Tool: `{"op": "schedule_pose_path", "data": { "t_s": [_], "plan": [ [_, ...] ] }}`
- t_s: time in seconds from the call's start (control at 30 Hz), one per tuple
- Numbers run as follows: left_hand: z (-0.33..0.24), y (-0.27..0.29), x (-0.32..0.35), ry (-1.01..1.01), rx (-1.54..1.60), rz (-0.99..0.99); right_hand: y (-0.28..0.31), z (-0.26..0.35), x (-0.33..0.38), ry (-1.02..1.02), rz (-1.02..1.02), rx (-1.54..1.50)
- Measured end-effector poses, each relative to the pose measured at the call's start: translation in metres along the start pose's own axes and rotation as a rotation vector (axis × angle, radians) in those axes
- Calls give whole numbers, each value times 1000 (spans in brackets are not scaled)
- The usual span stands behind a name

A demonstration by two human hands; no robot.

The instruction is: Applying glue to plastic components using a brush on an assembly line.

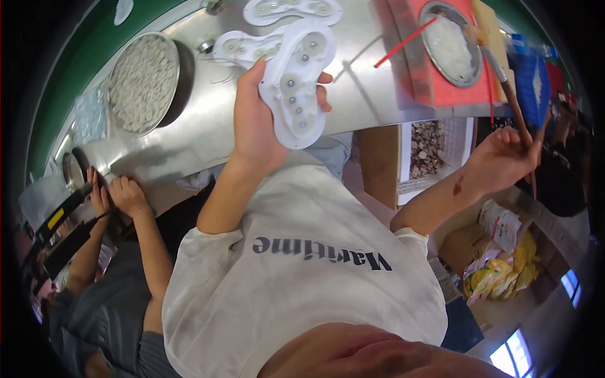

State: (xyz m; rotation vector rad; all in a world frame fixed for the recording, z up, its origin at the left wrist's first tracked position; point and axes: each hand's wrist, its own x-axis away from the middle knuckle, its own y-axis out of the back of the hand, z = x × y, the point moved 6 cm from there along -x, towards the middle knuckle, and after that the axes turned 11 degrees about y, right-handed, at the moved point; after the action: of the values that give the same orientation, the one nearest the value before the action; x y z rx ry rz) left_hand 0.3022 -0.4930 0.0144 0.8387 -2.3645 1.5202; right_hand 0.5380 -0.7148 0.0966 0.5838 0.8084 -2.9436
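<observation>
My left hand (255,129) holds up a white lobed plastic plate (296,88), fingers wrapped behind it and showing at its right edge. A row of shiny round metal pieces sits in the plate's recesses. At the right, my right hand (504,157) is closed round the handle of a brush (515,104). The bristles of the brush reach the rim of a round metal dish (425,53) with a whitish substance (450,50) in it. Beyond the held plate lie two similar white plates, one white plate (230,47) partly hidden behind it and another white plate (293,9) farther back.
A round metal bowl (174,94) of small pale pieces stands left on the metal table (208,120). The dish rests on a red block (422,91); a red stick (403,44) juts from it. Another person's hands (129,195) are at the left table edge. A box (378,164) stands below.
</observation>
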Motion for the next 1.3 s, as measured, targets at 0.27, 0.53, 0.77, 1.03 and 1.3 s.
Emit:
{"op": "schedule_pose_path", "data": {
  "t_s": [0.27, 0.53, 0.77, 1.03, 1.3],
  "plan": [
    [-15, 16, 21, -113, 50, -11, -70, -7, 126, -80, 481, -2],
    [-32, 27, 39, -200, -40, 135, -96, -7, 163, 153, 739, 65],
    [-27, 36, 36, -68, 425, 65, -100, -6, 178, 265, 764, -43],
    [-35, 36, 32, -123, 359, 202, -97, -4, 174, 223, 850, 9],
    [-33, 33, 36, -147, 326, 42, -91, -14, 167, 195, 610, 65]
  ]
}}
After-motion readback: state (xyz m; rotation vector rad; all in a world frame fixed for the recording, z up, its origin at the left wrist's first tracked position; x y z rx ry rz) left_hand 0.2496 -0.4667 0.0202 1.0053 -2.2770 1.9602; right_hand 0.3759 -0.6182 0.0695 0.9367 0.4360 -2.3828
